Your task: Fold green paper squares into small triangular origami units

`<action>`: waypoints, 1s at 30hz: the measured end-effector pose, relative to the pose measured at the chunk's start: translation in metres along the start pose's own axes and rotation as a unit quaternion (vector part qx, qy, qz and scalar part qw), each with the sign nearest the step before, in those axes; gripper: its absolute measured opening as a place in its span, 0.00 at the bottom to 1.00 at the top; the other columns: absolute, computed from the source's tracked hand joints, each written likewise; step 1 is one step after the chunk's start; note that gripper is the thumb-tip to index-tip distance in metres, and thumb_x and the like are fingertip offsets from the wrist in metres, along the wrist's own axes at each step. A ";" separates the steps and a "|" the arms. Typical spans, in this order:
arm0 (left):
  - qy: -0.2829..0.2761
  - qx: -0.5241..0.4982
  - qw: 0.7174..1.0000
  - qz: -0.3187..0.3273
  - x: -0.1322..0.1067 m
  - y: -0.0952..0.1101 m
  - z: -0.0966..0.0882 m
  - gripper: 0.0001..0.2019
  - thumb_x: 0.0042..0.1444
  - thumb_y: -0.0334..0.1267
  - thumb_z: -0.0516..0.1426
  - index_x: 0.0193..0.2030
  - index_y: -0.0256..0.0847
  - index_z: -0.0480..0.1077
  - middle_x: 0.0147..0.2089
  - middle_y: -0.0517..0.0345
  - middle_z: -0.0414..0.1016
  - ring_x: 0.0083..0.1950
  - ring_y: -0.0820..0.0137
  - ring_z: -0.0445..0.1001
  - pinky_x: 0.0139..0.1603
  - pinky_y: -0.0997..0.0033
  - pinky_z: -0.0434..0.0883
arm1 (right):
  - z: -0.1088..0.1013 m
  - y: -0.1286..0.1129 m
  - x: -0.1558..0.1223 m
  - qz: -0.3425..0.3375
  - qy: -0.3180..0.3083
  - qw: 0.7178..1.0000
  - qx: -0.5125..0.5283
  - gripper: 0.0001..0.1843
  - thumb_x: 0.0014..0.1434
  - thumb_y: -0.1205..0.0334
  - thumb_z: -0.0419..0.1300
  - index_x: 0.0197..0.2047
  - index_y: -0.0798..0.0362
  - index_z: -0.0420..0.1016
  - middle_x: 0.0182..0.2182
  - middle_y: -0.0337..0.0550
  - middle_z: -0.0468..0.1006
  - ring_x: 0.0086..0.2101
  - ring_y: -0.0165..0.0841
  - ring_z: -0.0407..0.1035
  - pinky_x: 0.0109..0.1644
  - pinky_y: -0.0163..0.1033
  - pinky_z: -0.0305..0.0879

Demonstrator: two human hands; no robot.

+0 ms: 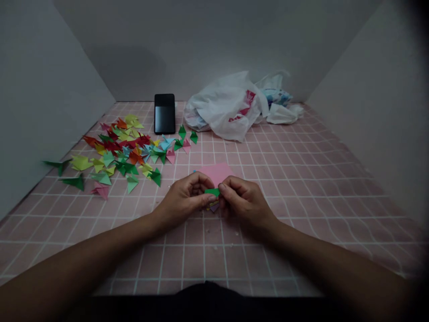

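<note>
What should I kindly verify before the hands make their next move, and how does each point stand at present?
1. Green paper held by both hands: ok, it is between the fingers of the left hand and right hand.
2. Creases in the green paper sharp: cannot tell, too small and dark.
3. Pink paper uncovered: not ok, the hands hide its near part.
4. Folded paper pieces apart from the hands: ok, spread out to the left.
5. Phone away from the hands: ok, farther back on the checked surface.
6. White plastic bag apart from the hands: ok, toward the back wall.
</note>
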State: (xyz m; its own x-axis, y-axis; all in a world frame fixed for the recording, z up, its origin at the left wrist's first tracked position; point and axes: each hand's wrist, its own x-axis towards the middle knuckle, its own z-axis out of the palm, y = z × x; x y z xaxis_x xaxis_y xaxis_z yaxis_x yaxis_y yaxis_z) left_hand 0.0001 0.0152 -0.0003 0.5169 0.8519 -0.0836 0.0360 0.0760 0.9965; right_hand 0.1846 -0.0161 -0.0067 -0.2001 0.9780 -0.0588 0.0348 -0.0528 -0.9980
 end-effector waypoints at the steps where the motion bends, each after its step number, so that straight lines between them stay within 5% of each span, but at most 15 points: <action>1: 0.003 -0.001 1.000 -0.003 0.000 0.000 0.000 0.11 0.54 0.37 0.65 0.39 0.39 0.68 0.29 0.64 0.73 0.29 0.75 0.73 0.31 0.75 0.70 | 0.000 0.001 0.000 0.003 -0.008 1.000 0.020 0.18 0.68 0.51 0.58 0.28 0.52 0.69 0.19 0.35 0.73 0.19 0.26 0.66 0.23 0.33 0.60; 9: -0.019 -0.029 0.999 -0.016 0.001 -0.001 -0.002 0.09 0.56 0.38 0.64 0.38 0.39 0.69 0.28 0.62 0.75 0.29 0.74 0.76 0.32 0.74 0.72 | 0.000 0.001 0.001 0.005 -0.023 0.997 0.070 0.17 0.65 0.51 0.63 0.29 0.53 0.69 0.22 0.35 0.74 0.20 0.25 0.66 0.25 0.32 0.62; 14: 0.032 -0.066 0.996 -0.050 0.002 -0.003 -0.004 0.13 0.53 0.41 0.67 0.35 0.37 0.68 0.30 0.61 0.76 0.31 0.74 0.76 0.34 0.73 0.73 | -0.001 0.002 0.003 0.007 -0.019 0.997 0.078 0.21 0.66 0.44 0.60 0.31 0.52 0.69 0.24 0.36 0.74 0.21 0.26 0.68 0.25 0.33 0.63; 18: 0.055 -0.085 0.994 -0.048 0.002 -0.005 -0.004 0.15 0.51 0.43 0.69 0.34 0.36 0.70 0.30 0.62 0.74 0.31 0.76 0.74 0.34 0.75 0.71 | 0.000 0.003 0.003 0.005 -0.048 0.998 0.046 0.15 0.60 0.51 0.68 0.33 0.53 0.71 0.24 0.36 0.73 0.23 0.26 0.66 0.26 0.33 0.61; 27: 0.010 -0.020 0.999 -0.040 -0.001 0.003 -0.003 0.13 0.54 0.45 0.65 0.33 0.36 0.72 0.29 0.60 0.75 0.29 0.75 0.71 0.32 0.74 0.68 | -0.001 -0.005 0.002 -0.038 -0.047 0.997 -0.053 0.11 0.61 0.60 0.62 0.28 0.52 0.70 0.21 0.34 0.70 0.22 0.26 0.61 0.25 0.33 0.55; 30: 0.000 -0.006 1.000 -0.026 -0.002 0.005 -0.003 0.12 0.57 0.44 0.63 0.32 0.36 0.73 0.28 0.59 0.75 0.30 0.74 0.72 0.33 0.73 0.70 | 0.000 -0.003 0.001 -0.002 -0.064 0.998 0.006 0.13 0.63 0.57 0.61 0.28 0.52 0.69 0.21 0.34 0.70 0.21 0.25 0.61 0.23 0.32 0.55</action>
State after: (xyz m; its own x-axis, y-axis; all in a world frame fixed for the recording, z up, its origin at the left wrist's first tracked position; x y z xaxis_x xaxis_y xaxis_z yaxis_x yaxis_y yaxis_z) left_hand -0.0032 0.0154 0.0051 0.5144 0.8467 -0.1358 0.0522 0.1272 0.9905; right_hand 0.1844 -0.0154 -0.0034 -0.3231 0.9447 -0.0559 0.0229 -0.0513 -0.9984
